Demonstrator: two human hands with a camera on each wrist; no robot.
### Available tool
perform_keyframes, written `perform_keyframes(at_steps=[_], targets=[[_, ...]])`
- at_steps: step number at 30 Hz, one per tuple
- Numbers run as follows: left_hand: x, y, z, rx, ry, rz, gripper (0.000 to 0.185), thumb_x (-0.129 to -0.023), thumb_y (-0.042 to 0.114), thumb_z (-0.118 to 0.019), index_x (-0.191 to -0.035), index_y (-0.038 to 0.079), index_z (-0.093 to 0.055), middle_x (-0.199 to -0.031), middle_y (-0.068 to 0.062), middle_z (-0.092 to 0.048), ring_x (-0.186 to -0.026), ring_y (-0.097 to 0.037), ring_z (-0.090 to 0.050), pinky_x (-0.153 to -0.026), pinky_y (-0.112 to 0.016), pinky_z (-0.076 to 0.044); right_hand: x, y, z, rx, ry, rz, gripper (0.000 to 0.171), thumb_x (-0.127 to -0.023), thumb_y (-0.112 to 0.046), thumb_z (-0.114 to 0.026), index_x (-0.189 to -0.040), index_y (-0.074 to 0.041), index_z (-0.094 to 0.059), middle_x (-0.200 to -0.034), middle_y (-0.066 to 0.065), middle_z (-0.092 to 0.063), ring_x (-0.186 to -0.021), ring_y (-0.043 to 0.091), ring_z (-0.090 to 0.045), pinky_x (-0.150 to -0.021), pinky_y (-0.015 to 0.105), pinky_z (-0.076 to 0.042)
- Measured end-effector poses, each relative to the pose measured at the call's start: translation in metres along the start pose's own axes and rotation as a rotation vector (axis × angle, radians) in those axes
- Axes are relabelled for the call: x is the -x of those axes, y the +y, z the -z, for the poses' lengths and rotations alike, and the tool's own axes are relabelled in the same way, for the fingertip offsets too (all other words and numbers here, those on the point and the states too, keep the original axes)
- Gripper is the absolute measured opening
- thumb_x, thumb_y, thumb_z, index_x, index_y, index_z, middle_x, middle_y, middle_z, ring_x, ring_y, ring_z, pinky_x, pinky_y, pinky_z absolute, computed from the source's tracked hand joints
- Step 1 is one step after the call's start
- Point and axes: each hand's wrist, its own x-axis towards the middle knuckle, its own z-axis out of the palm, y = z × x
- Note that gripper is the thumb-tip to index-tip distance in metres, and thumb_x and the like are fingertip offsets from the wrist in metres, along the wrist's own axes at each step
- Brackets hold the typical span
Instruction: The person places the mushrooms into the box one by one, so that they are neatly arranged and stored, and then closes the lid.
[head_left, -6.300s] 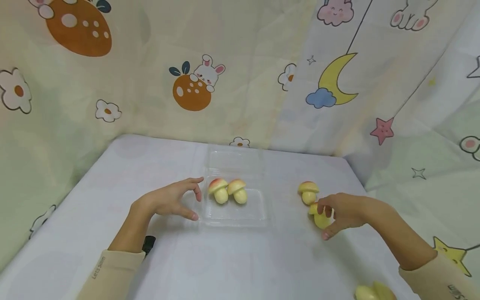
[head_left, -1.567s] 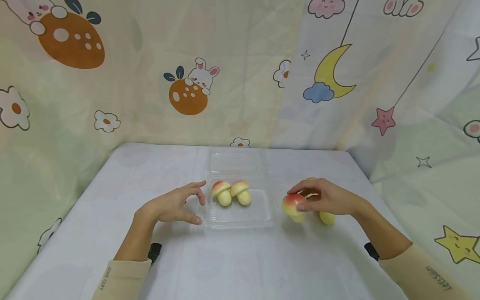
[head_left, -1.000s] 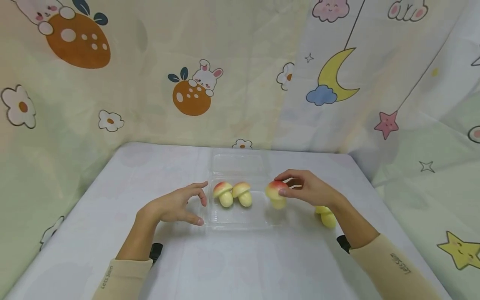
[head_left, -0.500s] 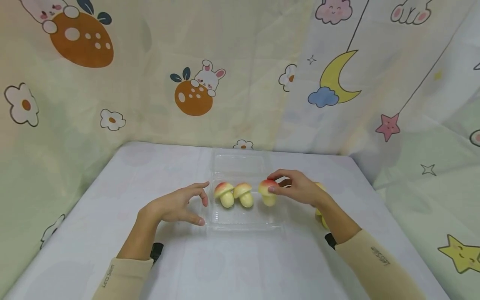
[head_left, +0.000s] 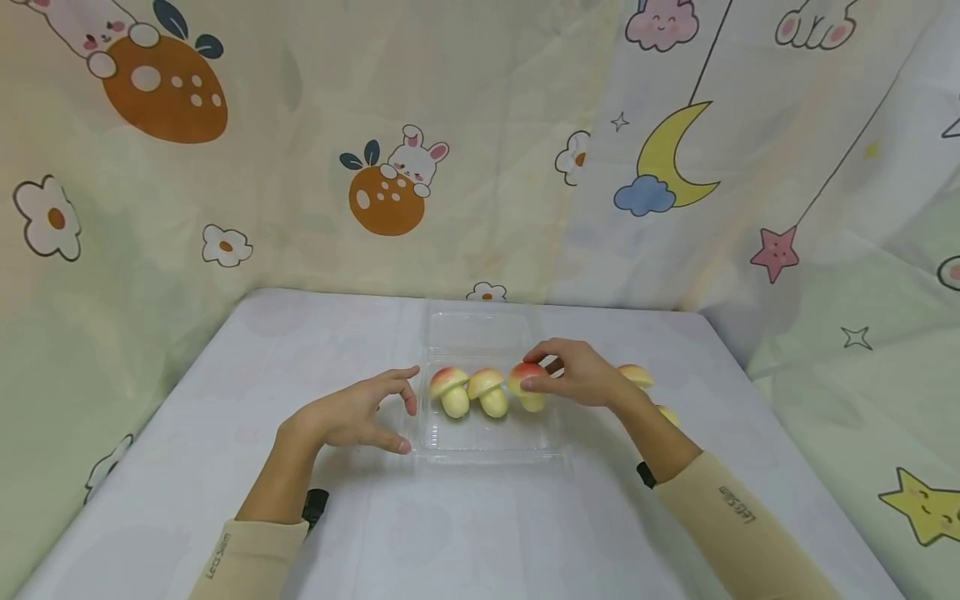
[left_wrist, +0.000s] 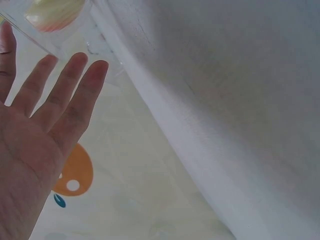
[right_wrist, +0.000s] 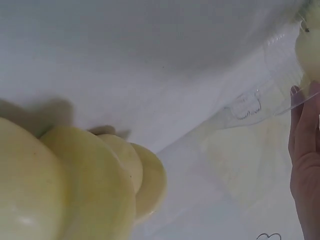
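Note:
A clear plastic box (head_left: 487, 440) lies on the white table, its lid (head_left: 480, 327) folded back. Two mushrooms with yellow stems and reddish caps, a left one (head_left: 452, 395) and a middle one (head_left: 491, 395), lie side by side in it. My right hand (head_left: 576, 373) pinches a third, red-capped mushroom (head_left: 531, 390) by its cap, at the right of that row; whether it touches the box floor I cannot tell. My left hand (head_left: 352, 414) is beside the box's left edge, holding nothing; its fingers (left_wrist: 65, 100) look spread and nearly straight in the left wrist view.
Right of the box, two more mushrooms, a far one (head_left: 636, 375) and a near one (head_left: 667, 414), lie on the table, partly behind my right forearm. Large yellow mushroom shapes (right_wrist: 95, 185) fill the right wrist view's lower left. A printed cloth (head_left: 495, 208) hangs behind the table.
My right hand has picked a mushroom up from the right of the table and carried it left into the box, beside the other two. The left hand has stayed at the box's left edge.

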Motion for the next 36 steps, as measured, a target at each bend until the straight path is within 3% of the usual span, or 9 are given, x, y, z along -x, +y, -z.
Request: perform_keyframes(at_steps=[12, 18, 21, 29, 36], targets=[[0.000, -0.002, -0.003, 0.004, 0.000, -0.002, 0.043, -0.078, 0.035, -0.091, -0.106, 0.022, -0.062, -0.170, -0.004, -0.025, -0.155, -0.035, -0.024, -0.119, -0.060, -0.030, -0.011, -0.002, -0.014, 0.109, -0.018, 0.011, 0.042, -0.091, -0.033, -0.079, -0.123, -0.007, -0.068, -0.119, 0.003, -0.069, -0.105, 0.028, -0.071, -0.094, 0.051, -0.056], [-0.004, -0.003, -0.003, -0.011, -0.003, 0.001, 0.043, -0.078, 0.037, -0.091, -0.107, 0.023, -0.063, -0.170, -0.001, -0.025, -0.155, -0.033, -0.026, -0.118, -0.058, -0.030, -0.013, -0.005, -0.017, 0.229, 0.021, 0.017, 0.044, -0.089, -0.039, -0.080, -0.119, -0.008, -0.070, -0.107, 0.000, -0.069, -0.095, 0.020, -0.067, -0.084, 0.037, -0.055], [-0.003, -0.003, -0.001, -0.019, -0.001, 0.022, 0.042, -0.078, 0.038, -0.091, -0.107, 0.024, -0.063, -0.170, 0.001, -0.024, -0.154, -0.032, -0.027, -0.118, -0.059, -0.031, -0.016, -0.004, -0.020, 0.236, 0.032, 0.012, 0.044, -0.089, -0.040, -0.081, -0.117, -0.008, -0.070, -0.106, -0.001, -0.070, -0.095, 0.019, -0.065, -0.080, 0.033, -0.053], [-0.002, -0.004, -0.002, -0.007, -0.001, 0.016, 0.043, -0.077, 0.039, -0.091, -0.107, 0.023, -0.063, -0.170, 0.000, -0.025, -0.154, -0.032, -0.027, -0.119, -0.058, -0.030, -0.017, -0.005, -0.030, 0.257, 0.078, 0.008, 0.042, -0.088, -0.038, -0.083, -0.112, -0.006, -0.072, -0.101, 0.003, -0.062, -0.081, 0.018, -0.058, -0.072, 0.030, -0.051], [-0.003, -0.005, -0.001, -0.023, 0.007, 0.006, 0.042, -0.078, 0.038, -0.090, -0.107, 0.024, -0.063, -0.170, 0.000, -0.025, -0.153, -0.032, -0.029, -0.118, -0.058, -0.032, -0.022, -0.007, -0.033, 0.298, 0.141, 0.023, 0.040, -0.089, -0.039, -0.081, -0.106, -0.003, -0.072, -0.098, 0.005, -0.064, -0.082, 0.020, -0.059, -0.074, 0.035, -0.052]])
